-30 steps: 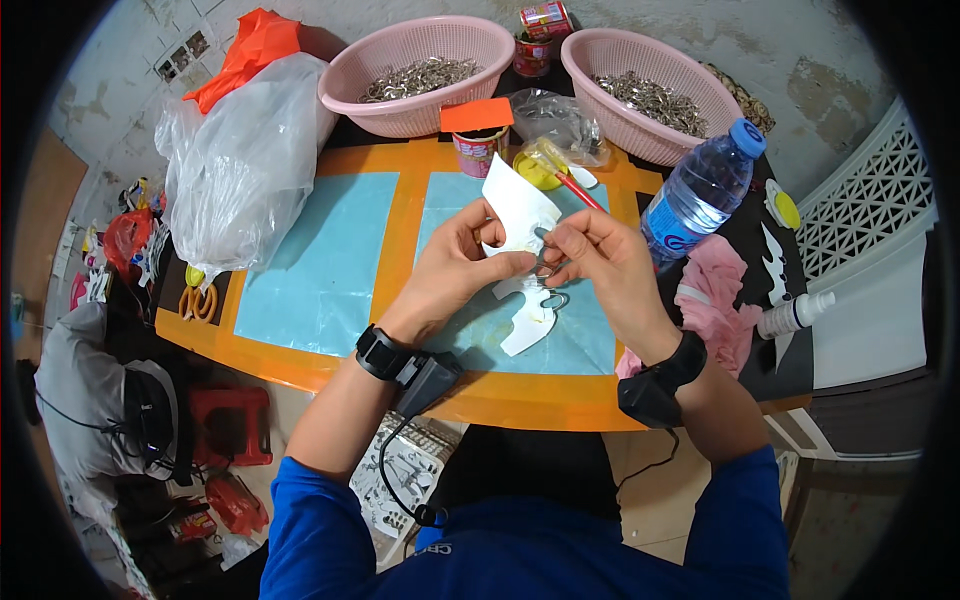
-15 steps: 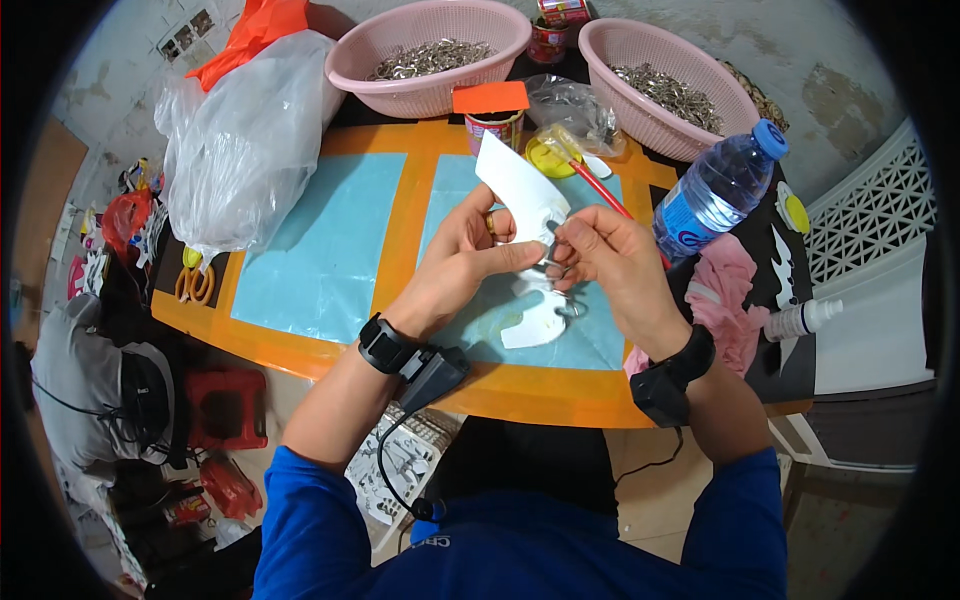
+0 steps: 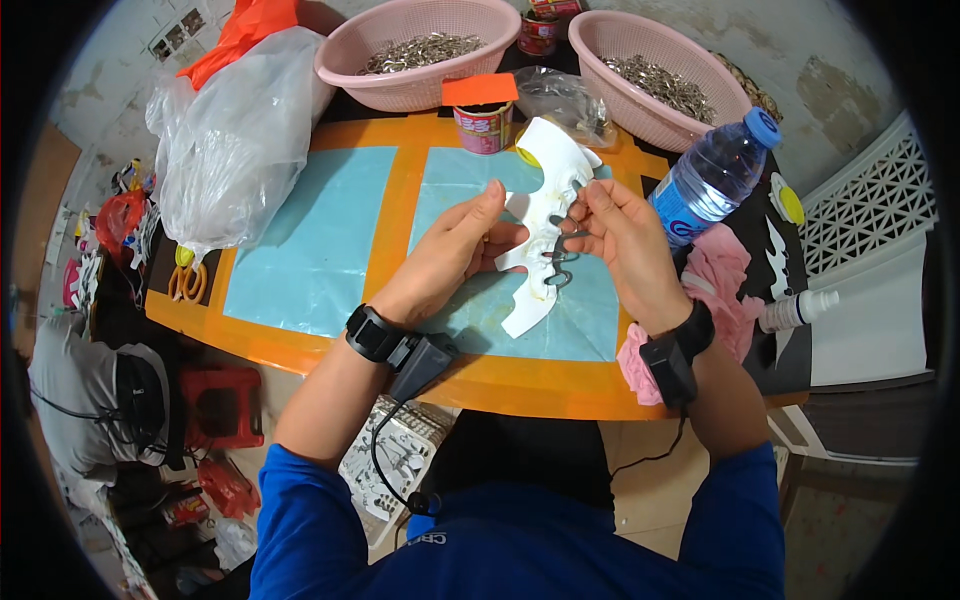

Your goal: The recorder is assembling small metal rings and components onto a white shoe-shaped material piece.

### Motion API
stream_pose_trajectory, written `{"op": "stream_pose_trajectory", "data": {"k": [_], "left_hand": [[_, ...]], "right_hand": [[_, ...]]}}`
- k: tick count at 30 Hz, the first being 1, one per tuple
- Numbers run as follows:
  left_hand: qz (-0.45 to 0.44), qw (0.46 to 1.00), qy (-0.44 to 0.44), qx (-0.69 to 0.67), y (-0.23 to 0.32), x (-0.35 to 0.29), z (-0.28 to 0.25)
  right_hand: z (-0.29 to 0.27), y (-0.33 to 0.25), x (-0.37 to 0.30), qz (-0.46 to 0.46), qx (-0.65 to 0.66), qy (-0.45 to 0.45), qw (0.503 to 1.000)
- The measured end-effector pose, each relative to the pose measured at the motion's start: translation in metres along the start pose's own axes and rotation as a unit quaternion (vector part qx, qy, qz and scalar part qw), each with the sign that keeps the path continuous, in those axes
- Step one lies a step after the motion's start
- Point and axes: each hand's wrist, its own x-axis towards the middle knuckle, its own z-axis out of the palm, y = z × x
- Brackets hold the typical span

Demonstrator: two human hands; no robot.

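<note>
A white cut-out piece (image 3: 545, 208), thin and curved with deep notches along its left side, is held up over the blue sheeting. Several grey metal hooks (image 3: 562, 280) stick out along its right edge. My left hand (image 3: 442, 252) supports the piece from the left, its fingers bent behind the edge and its thumb raised off it. On the other side, my right hand (image 3: 632, 240) pinches at a metal hook near the upper part of the piece. The fingertips partly hide that hook.
Two pink baskets (image 3: 345, 85) (image 3: 690, 125) of small metal parts stand at the back. Nearby are a tub (image 3: 484, 130) under an orange card, a water bottle (image 3: 705, 185), a pink cloth (image 3: 718, 265) and a small white bottle (image 3: 795, 312). A plastic bag (image 3: 235, 150) and scissors (image 3: 188, 282) lie left.
The white piece has turned more upright and shows its full length. My left thumb has lifted off it, and my right hand has moved slightly up along its right edge.
</note>
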Motion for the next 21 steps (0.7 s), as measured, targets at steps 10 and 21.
{"op": "stream_pose_trajectory", "data": {"k": [10,21], "left_hand": [[0.025,0.995,-0.101,0.009,0.0018,-0.0005,-0.0035],[0.066,0.99,-0.104,0.062,-0.0005,-0.0028,0.0008]], "right_hand": [[0.0032,-0.0026,-0.0013,-0.007,0.017,-0.002,1.0],[0.0056,-0.003,-0.0053,-0.034,0.12,0.021,0.992]]}}
